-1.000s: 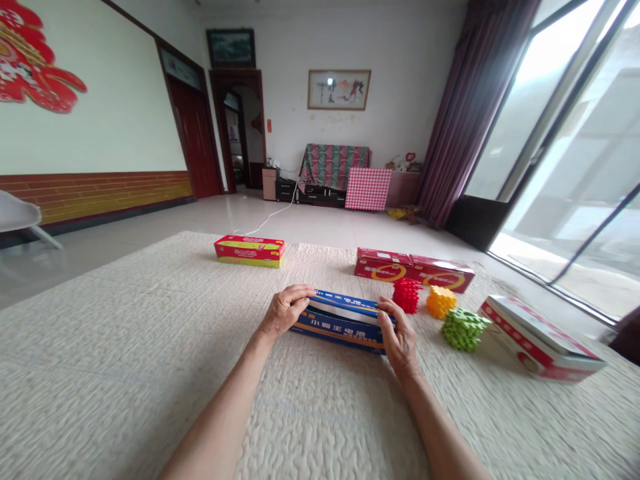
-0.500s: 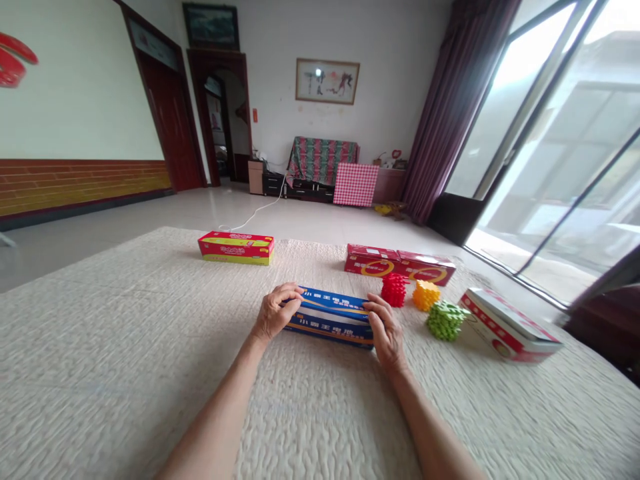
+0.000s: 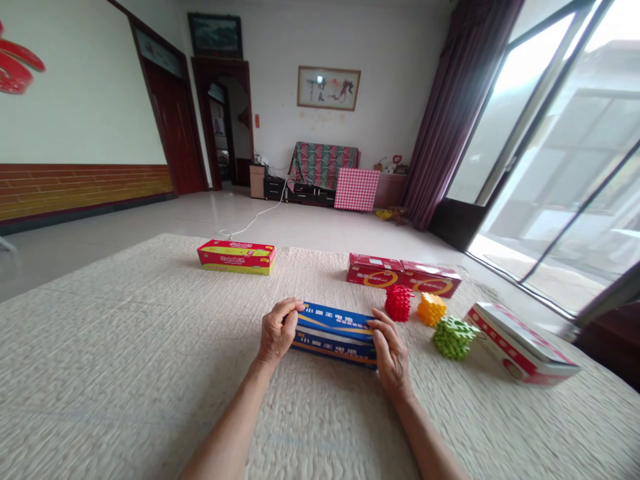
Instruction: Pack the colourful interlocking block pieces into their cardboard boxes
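A long blue battery box [image 3: 334, 335] with white lettering and orange stripes lies on the cream textured cover, below the middle of the view. My left hand [image 3: 278, 328] grips its left end, fingers on the top edge and thumb toward the front. At the opposite end my right hand [image 3: 391, 350] holds it the same way, fingers over the top corner. The palm sides of both hands are hidden. Just right of my right hand stand a red knobbly piece [image 3: 399, 303], a yellow one [image 3: 431, 309] and a green one [image 3: 454, 337].
Two dark red boxes [image 3: 404, 275] sit end to end behind the knobbly pieces. A white and red carton [image 3: 523, 343] lies at the right. Farther left is a red and yellow-green box [image 3: 236, 257]. The cream cover [image 3: 125, 373] spreads beneath everything.
The whole scene sits a little lower in the picture, as the camera has tilted slightly. Both hands stay on the ends of the blue box, with no clear movement of it.
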Motion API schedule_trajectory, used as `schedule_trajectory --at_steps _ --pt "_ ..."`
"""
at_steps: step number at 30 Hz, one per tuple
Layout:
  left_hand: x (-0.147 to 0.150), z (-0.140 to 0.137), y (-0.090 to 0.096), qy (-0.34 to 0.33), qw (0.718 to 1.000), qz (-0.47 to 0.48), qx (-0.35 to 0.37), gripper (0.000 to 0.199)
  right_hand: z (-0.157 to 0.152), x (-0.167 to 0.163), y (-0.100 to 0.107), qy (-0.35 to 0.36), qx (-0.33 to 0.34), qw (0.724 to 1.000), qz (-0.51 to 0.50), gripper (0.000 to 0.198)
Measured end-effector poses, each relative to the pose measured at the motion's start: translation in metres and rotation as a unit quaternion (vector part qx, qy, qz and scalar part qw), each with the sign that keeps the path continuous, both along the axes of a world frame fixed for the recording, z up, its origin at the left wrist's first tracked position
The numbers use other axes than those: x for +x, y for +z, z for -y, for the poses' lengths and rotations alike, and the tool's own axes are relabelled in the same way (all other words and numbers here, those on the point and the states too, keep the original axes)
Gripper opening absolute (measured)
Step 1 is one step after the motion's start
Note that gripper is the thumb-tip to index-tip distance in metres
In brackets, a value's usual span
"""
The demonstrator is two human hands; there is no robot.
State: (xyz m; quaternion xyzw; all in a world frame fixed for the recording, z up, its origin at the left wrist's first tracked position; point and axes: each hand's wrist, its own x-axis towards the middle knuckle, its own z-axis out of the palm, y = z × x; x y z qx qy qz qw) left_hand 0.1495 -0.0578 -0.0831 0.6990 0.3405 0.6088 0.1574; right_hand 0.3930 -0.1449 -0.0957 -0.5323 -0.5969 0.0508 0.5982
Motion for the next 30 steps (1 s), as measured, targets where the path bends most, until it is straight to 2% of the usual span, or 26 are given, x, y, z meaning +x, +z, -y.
schedule_trajectory --at_steps 17,30 --pt "-0.0005 -0.0041 -0.0055 0.013 1.0 0.003 -0.013 0.03 -0.0012 -0.0009 -0.0025 -0.013 0.0 1.0 -0.003 0.025" --pt "0.0018 -0.0061 -0.0053 0.005 1.0 0.02 0.001 0.034 -0.0049 0.0043 -0.0041 -0.017 0.005 0.998 0.062 0.028"
